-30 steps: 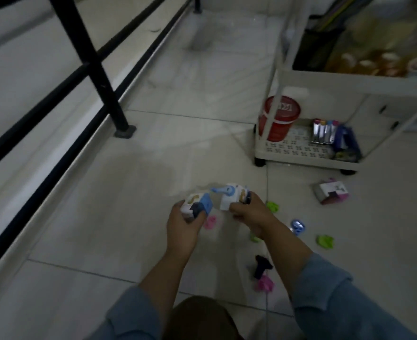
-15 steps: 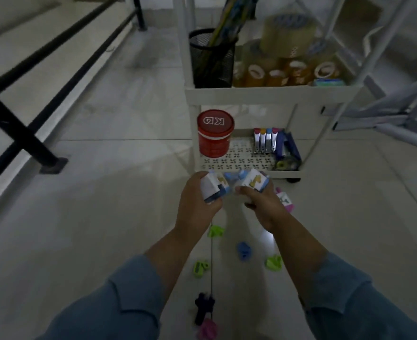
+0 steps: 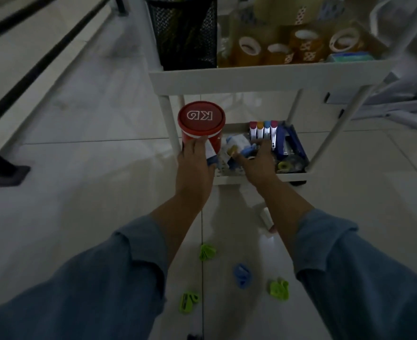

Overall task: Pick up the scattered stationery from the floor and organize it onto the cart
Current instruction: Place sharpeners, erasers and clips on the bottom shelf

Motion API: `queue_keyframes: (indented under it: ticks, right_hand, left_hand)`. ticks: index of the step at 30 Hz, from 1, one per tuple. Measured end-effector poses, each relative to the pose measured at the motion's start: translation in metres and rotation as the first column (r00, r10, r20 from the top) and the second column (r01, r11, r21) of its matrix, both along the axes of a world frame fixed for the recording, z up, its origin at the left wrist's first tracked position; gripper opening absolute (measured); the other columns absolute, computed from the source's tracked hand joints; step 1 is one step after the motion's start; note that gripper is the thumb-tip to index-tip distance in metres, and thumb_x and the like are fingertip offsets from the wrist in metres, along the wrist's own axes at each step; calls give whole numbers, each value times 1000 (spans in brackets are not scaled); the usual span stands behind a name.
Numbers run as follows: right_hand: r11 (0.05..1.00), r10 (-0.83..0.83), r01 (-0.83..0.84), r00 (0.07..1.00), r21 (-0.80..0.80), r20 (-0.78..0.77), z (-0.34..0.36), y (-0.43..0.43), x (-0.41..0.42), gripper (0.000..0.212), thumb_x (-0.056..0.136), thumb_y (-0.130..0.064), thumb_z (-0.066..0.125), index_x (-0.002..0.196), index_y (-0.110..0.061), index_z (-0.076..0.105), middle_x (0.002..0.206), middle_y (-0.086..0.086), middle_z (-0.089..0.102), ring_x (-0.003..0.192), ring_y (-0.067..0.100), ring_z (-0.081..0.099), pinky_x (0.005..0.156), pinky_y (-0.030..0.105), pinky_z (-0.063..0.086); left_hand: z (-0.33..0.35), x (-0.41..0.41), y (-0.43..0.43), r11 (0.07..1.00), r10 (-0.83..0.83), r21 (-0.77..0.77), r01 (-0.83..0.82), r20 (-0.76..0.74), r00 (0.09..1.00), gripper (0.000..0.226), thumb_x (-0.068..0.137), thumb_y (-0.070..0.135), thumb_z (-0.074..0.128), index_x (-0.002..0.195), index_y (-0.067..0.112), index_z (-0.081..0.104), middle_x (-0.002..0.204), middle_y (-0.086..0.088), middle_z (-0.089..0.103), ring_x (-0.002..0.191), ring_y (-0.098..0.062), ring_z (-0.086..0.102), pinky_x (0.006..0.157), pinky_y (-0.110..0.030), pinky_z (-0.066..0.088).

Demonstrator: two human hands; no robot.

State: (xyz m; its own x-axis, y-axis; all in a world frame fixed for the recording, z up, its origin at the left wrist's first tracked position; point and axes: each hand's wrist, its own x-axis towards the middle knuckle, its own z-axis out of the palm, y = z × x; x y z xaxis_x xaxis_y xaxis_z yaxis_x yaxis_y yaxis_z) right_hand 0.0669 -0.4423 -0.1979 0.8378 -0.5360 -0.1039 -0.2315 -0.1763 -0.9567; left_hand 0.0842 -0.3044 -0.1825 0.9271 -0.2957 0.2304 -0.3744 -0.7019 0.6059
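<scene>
My sleeves (image 3: 104,278) are soft cloth; the floor tiles (image 3: 92,192) look smooth and glossy, the cart (image 3: 251,81) matt plastic, the basket (image 3: 185,33) metal mesh.

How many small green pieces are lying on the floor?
3: one green piece on the tile seam, a second lower left of it, a third right of the blue piece. Others may be hidden.

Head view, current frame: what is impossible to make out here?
All in the head view:
Mesh pen holder: contents cut off by the top edge.
Box on the floor: mostly hidden by the right forearm.
Right hand: its fingers cover the small box, so the grip is unclear.
Dark item: cut off by the bottom edge.
</scene>
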Motion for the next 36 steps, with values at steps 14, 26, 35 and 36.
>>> queue_keyframes:
  ticks: [14, 26, 35, 36]
  right_hand:
    - [945, 81, -92, 996, -314, -48, -14, 22, 7, 51, 83, -33, 67, 124, -8, 49, 110, 15, 64, 97, 23, 61, 72, 21, 43]
    - [933, 81, -126, 986, -338, -146, -20, 20, 10, 47, 76, -47, 70, 111, -18, 62, 94, 5, 71, 92, 20, 64, 86, 39, 50]
    - [943, 107, -138, 988, -304, -115, -24, 24, 10, 36, 80, -45, 67, 104, -19, 67, 92, 3, 71, 90, 19, 64, 89, 43, 48]
    - [943, 111, -138, 988, -303, -106, -24, 24, 9, 37, 80, -45, 66, 105, -17, 67, 93, 4, 71, 90, 19, 64, 87, 41, 49]
  left_hand:
    - [-7, 21, -14, 992, 123, -5, -127, -203, 971, 29, 98, 23, 40, 124, 17, 52, 114, -2, 60, 89, -15, 59, 52, 6, 37]
    - [4, 22, -1, 682, -178, 729, 60, 85, 980, 33, 97, 17, 43, 128, 9, 46, 126, -12, 54, 117, -29, 51, 96, -37, 43]
    - [29, 22, 1, 528, -245, 836, 146, -14, 969, 23, 96, 13, 44, 112, 1, 55, 116, -14, 60, 111, -30, 56, 95, -35, 43]
    - [31, 20, -1, 519, -242, 843, 145, -18, 970, 22, 95, 12, 44, 111, 1, 54, 116, -14, 60, 110, -30, 56, 94, -35, 44]
